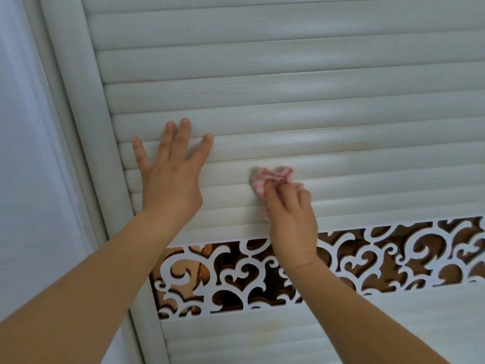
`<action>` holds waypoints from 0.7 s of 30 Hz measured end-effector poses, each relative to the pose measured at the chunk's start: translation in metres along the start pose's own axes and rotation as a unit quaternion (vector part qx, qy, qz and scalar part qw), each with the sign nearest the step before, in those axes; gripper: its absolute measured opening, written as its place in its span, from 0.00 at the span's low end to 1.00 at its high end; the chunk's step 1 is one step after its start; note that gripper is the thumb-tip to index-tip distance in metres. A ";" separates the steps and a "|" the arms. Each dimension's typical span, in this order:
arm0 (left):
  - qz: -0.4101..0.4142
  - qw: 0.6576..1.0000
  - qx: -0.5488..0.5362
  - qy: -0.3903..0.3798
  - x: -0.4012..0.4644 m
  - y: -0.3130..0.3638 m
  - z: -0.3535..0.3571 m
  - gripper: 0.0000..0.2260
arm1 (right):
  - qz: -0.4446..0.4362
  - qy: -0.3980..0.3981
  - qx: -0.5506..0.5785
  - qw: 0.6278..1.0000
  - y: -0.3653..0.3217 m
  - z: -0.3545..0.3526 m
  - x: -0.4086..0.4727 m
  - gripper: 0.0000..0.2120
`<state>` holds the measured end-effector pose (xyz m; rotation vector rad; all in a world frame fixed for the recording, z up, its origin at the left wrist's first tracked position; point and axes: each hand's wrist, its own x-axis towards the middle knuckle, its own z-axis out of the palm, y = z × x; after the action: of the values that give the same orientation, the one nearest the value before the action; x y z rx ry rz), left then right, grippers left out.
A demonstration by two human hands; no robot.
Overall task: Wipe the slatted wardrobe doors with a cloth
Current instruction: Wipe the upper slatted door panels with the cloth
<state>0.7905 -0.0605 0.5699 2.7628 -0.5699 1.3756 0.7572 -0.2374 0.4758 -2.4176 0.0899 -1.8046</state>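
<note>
Fingers [273, 191] of right hand [291, 219] curled, pinching bunched pink-and-white cloth [273, 177] against slat of wardrobe door [288, 69], just above fretwork band [393, 256]. Left hand [170, 179] flat on slats beside door frame [86, 127], fingers spread and straight (apparently bracing). Cloth judged light, soft, easily crumpled; best gripped as a wad, fingertips behind, pressed along one slat. Slats presumably rigid, smooth.

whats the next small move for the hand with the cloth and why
Probably slide the right hand sideways to the right along the slat it is on. It pinches the bunched pink cloth against the slatted door, the left hand lies flat beside it, and the slats run on to the right.
</note>
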 end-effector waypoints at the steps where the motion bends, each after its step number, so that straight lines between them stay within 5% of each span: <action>1: -0.002 1.000 0.000 0.001 0.000 0.000 0.000 0.40 | -0.015 -0.003 0.001 1.000 -0.011 0.004 -0.001 0.28; 11: -0.026 0.999 -0.044 0.008 -0.003 0.009 0.000 0.39 | -0.143 -0.012 0.009 0.990 -0.033 0.012 0.000 0.20; 21: 0.083 0.992 -0.085 0.033 0.003 0.066 0.001 0.37 | 0.026 -0.060 -0.004 0.998 0.066 -0.036 0.002 0.28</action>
<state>0.7717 -0.1227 0.5609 2.5764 -0.8875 1.3711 0.7253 -0.3051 0.4783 -2.4984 0.1469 -1.6363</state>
